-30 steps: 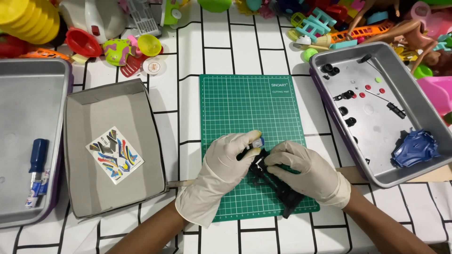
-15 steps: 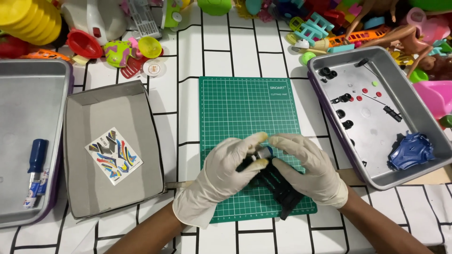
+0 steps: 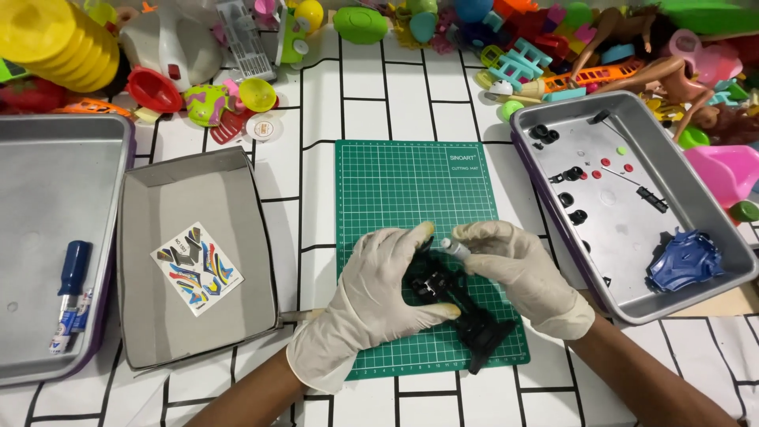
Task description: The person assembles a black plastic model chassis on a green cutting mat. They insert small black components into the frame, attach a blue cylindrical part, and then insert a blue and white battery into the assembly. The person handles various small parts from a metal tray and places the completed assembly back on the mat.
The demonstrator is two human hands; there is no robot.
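Note:
Both hands wear pale gloves and meet over the green cutting mat (image 3: 395, 186). My left hand (image 3: 371, 304) cups and steadies a black toy car chassis (image 3: 458, 308) lying on the mat. My right hand (image 3: 518, 269) pinches a small grey-white cylindrical part (image 3: 456, 248) at the chassis's upper end. The chassis's rear end sticks out toward the mat's lower right corner.
A metal tray (image 3: 632, 300) at right holds small black and red parts and a blue car shell (image 3: 684, 261). A grey box (image 3: 198, 324) at left holds a sticker sheet (image 3: 196, 267). The far-left tray (image 3: 47, 182) holds a blue screwdriver (image 3: 71, 277). Colourful toys crowd the back.
Both hands shifted slightly up the mat. My right hand lifted off the chassis and now pinches the small grey-white part at its top end; my left hand keeps holding the chassis.

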